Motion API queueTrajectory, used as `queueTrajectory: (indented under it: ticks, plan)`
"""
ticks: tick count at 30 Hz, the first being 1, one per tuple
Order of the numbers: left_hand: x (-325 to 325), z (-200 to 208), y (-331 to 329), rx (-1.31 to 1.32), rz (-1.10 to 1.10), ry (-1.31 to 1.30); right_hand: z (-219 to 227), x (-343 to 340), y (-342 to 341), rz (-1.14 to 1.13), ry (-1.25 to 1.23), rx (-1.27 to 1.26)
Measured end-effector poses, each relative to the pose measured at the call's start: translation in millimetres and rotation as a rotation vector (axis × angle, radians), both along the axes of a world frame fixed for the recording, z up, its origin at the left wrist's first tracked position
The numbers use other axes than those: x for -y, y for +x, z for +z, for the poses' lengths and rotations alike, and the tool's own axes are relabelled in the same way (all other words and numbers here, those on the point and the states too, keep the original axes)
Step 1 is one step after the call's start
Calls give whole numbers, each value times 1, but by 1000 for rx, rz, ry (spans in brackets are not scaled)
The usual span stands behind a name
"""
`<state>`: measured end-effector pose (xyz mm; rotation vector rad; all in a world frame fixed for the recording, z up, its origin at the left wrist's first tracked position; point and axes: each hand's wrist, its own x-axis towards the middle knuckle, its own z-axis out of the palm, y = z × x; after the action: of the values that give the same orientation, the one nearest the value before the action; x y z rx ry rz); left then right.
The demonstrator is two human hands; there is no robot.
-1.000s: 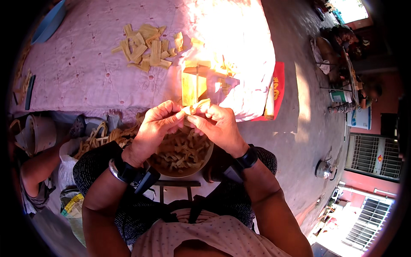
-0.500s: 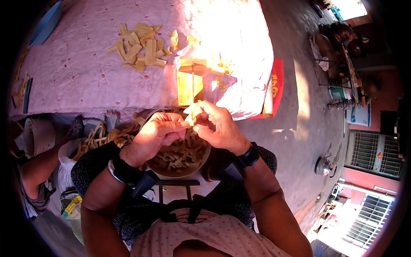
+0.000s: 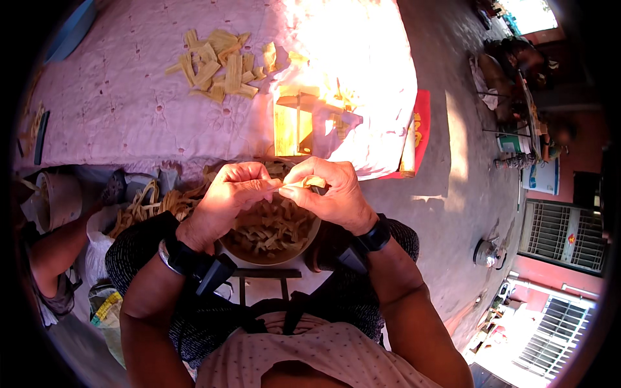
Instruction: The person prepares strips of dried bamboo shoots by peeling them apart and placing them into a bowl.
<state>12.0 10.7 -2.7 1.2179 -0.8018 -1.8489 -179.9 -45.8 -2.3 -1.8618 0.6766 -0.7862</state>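
Note:
Above a round bowl (image 3: 304, 242) of pale yellow strips, both my hands meet at the fingertips. My right hand (image 3: 333, 194) is closed on a short, pale yellow fibrous strip (image 3: 314, 182), which curls up past the thumb. My left hand (image 3: 234, 197) pinches the strip's other end between thumb and forefinger; that end is mostly covered by the fingers. Beyond my hands, a wooden block (image 3: 293, 129) with an upright blade-like piece stands at the table's near edge. Flat yellow pieces (image 3: 220, 61) lie in a loose pile on the pink cloth (image 3: 142, 116).
Long strips (image 3: 139, 213) spill from a white sack (image 3: 100, 239) at the left, beside another person's arm (image 3: 61, 249). A blue basin (image 3: 71, 31) sits at the far left of the table. A red sheet (image 3: 422, 119) hangs at its right edge. A metal kettle (image 3: 486, 253) stands on the floor.
The strip has turned from nearly upright to lying sideways between my fingers. My left hand has risen slightly, and my right thumb now presses over the strip.

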Motion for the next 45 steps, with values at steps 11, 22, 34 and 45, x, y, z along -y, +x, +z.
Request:
queueTrajectory:
  ticks: [11, 22, 34, 45]
  plan:
    - [13, 10, 14, 106, 106, -83, 7, 16, -13, -237, 488, 119]
    - [61, -3, 11, 385, 224, -188, -20, 57, -3, -373, 351, 132]
    - [25, 1, -13, 345, 30, -194, -1, 14, 2, -307, -484, -110]
    - [15, 29, 6, 308, -221, -203, 5, 9, 3, -300, -268, -170]
